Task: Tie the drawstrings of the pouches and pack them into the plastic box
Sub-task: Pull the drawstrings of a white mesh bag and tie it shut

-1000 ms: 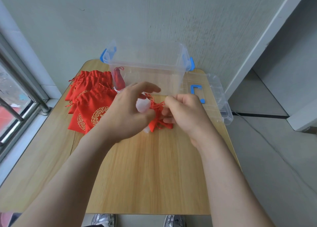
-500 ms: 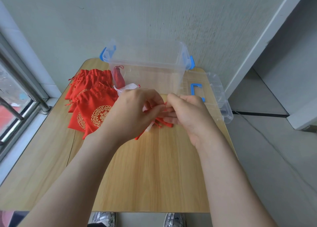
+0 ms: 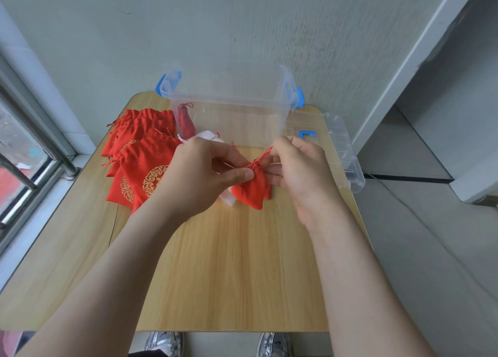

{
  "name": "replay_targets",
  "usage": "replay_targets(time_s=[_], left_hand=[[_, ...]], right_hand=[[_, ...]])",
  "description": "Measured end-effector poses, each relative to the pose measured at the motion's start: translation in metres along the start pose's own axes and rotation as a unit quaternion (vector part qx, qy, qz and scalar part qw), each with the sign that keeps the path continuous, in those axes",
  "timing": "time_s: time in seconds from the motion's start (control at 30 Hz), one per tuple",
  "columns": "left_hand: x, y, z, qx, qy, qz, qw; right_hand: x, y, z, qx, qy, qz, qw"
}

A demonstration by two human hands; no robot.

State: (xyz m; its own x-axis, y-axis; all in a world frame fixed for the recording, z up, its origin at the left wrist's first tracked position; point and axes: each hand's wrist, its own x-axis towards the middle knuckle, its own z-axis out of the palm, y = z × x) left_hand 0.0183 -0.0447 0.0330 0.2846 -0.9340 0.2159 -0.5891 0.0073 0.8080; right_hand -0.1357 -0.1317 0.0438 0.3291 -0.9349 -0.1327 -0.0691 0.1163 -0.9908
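A small red pouch (image 3: 252,191) hangs just above the wooden table (image 3: 229,275), its neck gathered tight. My left hand (image 3: 199,176) pinches the neck from the left. On the other side, my right hand (image 3: 299,168) pinches the red drawstrings (image 3: 262,157). A white pouch (image 3: 227,198) lies partly hidden under my left hand. The clear plastic box (image 3: 231,108) with blue latches stands behind my hands and holds one tied red pouch (image 3: 186,122) at its left end. A pile of red pouches with gold emblems (image 3: 140,162) lies to the left.
The clear box lid (image 3: 342,154) with a blue handle lies at the table's right edge. A wall stands right behind the box, and a window with a metal rail (image 3: 32,157) is at the left. Shoes (image 3: 164,344) show below the table's near edge.
The pouch's neck has been drawn closed and its body now hangs in the open below my fingers. My hands have shifted slightly apart, with the strings stretched between them.
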Motion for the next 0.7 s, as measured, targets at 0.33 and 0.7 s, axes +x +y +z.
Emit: replay_targets(time_s=[0.33,0.7], left_hand=[[0.003,-0.007,0.000,0.025,0.038,0.042,0.998],[0.003,0.007,0.002,-0.262,0.023,-0.133,0.955]], right_hand=[[-0.002,-0.005,0.000,0.005,-0.006,0.021,1.000],[-0.001,0.001,0.004,-0.083,-0.051,0.008,0.995]])
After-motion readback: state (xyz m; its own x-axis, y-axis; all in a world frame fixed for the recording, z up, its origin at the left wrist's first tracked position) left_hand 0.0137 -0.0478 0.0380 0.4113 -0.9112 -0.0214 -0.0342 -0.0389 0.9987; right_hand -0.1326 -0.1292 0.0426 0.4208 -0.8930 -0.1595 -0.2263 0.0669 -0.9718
